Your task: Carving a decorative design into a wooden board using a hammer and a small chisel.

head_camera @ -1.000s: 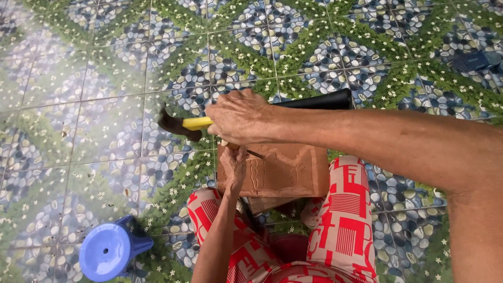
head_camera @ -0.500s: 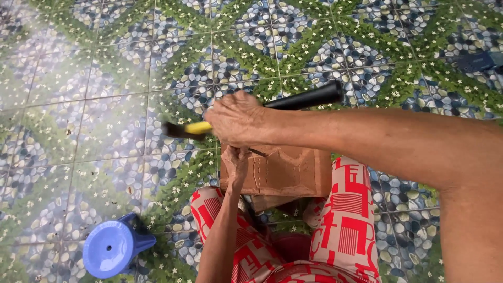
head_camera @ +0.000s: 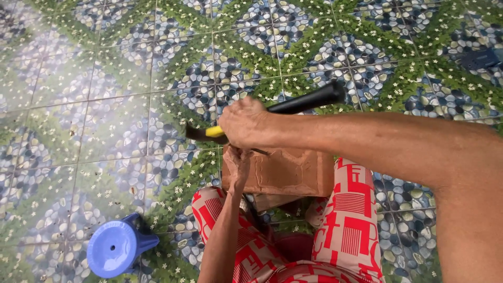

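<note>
My right hand (head_camera: pixel 246 124) grips the black-and-yellow hammer (head_camera: pixel 293 107), now raised higher above the reddish clay brick (head_camera: pixel 285 170); left hand (head_camera: pixel 238 162) steadies something unseen

The right hand (head_camera: pixel 246 123) hides the hammer's (head_camera: pixel 301 102) middle; its head is blurred

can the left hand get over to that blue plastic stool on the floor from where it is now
Probably yes. The left hand rests on the left end of the brick, and only bare tiled floor lies between it and the blue stool down to the left. It would have to let go of the brick first.
</note>
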